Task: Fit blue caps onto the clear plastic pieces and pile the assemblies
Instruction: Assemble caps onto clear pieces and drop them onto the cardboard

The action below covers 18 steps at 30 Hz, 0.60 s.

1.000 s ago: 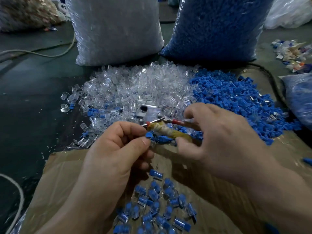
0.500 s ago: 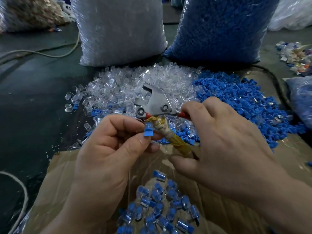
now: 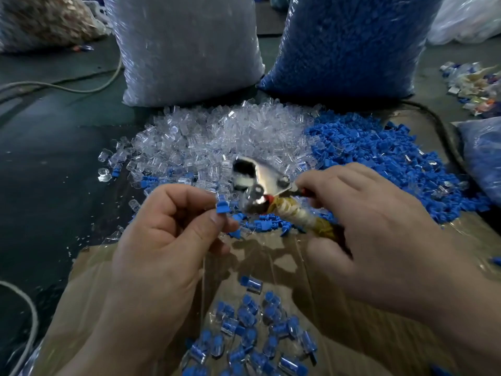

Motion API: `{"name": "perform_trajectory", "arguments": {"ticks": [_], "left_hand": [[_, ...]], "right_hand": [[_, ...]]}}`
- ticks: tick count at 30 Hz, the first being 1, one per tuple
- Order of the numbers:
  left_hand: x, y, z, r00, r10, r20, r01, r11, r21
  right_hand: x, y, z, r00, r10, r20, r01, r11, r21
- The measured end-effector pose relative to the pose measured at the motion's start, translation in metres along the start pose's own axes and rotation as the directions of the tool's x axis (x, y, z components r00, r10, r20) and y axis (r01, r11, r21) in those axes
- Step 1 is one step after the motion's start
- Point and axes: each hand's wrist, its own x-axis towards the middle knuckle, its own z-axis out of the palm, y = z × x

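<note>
A blue cap is pinched at the fingertips of the left hand, just beside the metal tool gripped in the right hand. If the tool is squeezed off-centre, the cap could be skewed or flicked out among the loose heaps beyond the hands.

Left hand pinches blue cap; right hand grips metal crimping tool.

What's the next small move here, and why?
Probably slide the blue cap, pinched by the left hand, across into the metal tool head: the right hand holds that tool by its wrapped handle, just beside the cap.
</note>
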Motion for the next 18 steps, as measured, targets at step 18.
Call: {"name": "perform_trajectory", "arguments": {"ticks": [18], "left_hand": [[-0.0007, 0.0063, -0.0081, 0.994, 0.075, 0.085, -0.087, 0.986, 0.142]], "right_hand": [[0.0009, 0.0011, 0.0094, 0.992, -0.095, 0.078, 0.095, 0.995, 0.006]]}}
